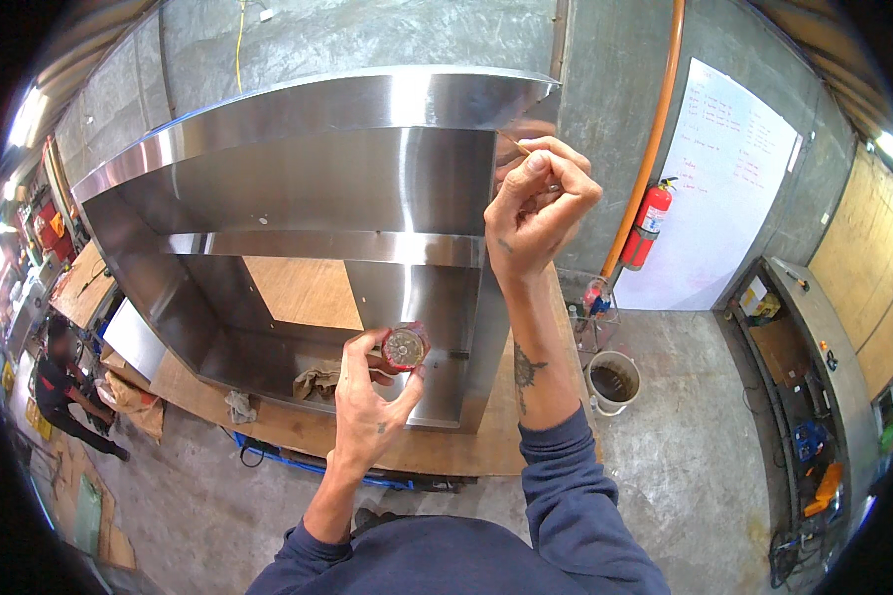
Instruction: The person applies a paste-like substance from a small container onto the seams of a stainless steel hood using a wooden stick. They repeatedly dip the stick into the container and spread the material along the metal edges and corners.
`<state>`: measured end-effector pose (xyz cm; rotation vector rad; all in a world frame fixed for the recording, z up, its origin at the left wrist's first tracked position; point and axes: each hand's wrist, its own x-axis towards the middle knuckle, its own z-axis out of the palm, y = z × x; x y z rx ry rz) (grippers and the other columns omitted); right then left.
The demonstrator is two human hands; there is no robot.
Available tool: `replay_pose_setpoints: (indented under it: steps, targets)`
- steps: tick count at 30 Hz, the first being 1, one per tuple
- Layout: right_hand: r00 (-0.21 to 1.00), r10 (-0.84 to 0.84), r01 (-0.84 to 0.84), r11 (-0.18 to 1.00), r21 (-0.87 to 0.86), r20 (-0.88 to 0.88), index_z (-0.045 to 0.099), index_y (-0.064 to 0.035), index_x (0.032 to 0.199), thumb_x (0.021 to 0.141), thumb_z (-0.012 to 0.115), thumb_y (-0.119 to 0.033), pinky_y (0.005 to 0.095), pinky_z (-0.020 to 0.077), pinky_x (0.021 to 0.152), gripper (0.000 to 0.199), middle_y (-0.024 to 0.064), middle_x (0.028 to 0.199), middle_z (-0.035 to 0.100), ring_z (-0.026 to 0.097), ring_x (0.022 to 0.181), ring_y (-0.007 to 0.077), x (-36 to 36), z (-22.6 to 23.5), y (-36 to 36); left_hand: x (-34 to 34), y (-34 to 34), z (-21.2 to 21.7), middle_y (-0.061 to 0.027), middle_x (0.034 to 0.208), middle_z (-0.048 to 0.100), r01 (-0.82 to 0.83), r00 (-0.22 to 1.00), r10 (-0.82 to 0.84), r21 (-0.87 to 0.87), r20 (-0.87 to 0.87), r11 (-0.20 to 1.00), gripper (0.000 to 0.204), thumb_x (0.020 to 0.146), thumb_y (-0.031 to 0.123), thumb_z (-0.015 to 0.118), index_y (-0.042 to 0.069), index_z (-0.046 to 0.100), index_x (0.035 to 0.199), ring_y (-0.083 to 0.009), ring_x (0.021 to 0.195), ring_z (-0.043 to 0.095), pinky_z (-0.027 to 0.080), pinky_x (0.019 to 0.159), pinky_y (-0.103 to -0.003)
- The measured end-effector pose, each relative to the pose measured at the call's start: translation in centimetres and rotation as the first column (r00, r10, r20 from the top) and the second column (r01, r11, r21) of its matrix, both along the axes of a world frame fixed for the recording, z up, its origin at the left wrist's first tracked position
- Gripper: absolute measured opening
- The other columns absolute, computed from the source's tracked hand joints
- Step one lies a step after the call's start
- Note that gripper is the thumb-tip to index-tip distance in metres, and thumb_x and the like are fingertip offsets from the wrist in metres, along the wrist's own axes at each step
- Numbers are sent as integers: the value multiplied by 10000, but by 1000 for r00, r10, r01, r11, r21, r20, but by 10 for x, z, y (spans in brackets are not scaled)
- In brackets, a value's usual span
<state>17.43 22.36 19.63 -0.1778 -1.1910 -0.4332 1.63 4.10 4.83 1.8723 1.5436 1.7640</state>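
Note:
Before me a large brushed stainless-steel frame (pixel 303 117), open in front with a cross rail, rests on a wooden bench. My left hand (pixel 367 402) is closed round a small round container (pixel 405 347) with a red side; its round face looks grey and mottled. Raised at the frame's upper right corner, my right hand (pixel 544 208) pinches a thin light-brown stick (pixel 515 145). The stick's end is at the steel edge; whether it touches cannot be made out. A crumpled brown cloth (pixel 318 383) lies inside the frame at the bottom.
The wooden bench top (pixel 501 436) runs under the frame. To the right are a white bucket (pixel 613 383), a red fire extinguisher (pixel 649 223), an orange pipe (pixel 655 129), a whiteboard (pixel 700 198) and a shelf unit (pixel 833 337). Another person (pixel 64 387) stands far left.

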Motion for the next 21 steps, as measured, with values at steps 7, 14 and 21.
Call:
replay_pose_setpoints:
  steps: [7,14,21]
  targets:
    - [1000,-20,20,1000,-1,13,404,-32,1176,1131,568,-23,169,469,516,171,179,1213,639,552,659,11,2,0,-2,0,0,-1,-109,1105,767,3,1000,-2,-9,12,1000,582,900,86,875,19,579,1396,-181,927,749,596,813,-322]
    - [997,-80,80,997,6,14,396,-35,1164,1136,558,-31,151,431,497,164,172,1205,641,564,638,7,6,2,-2,1,-1,-1,-114,1115,769,2,1000,-2,-10,13,1000,581,899,84,874,20,579,1396,-187,941,757,602,825,-324]
    - [977,207,-210,975,-72,-52,394,-40,1180,1156,524,-57,230,513,564,134,205,1182,626,621,650,86,-1,-16,-27,-3,-1,0,-113,1113,753,-15,999,16,-23,32,1000,596,893,101,881,23,585,1405,-194,939,744,603,828,-337]
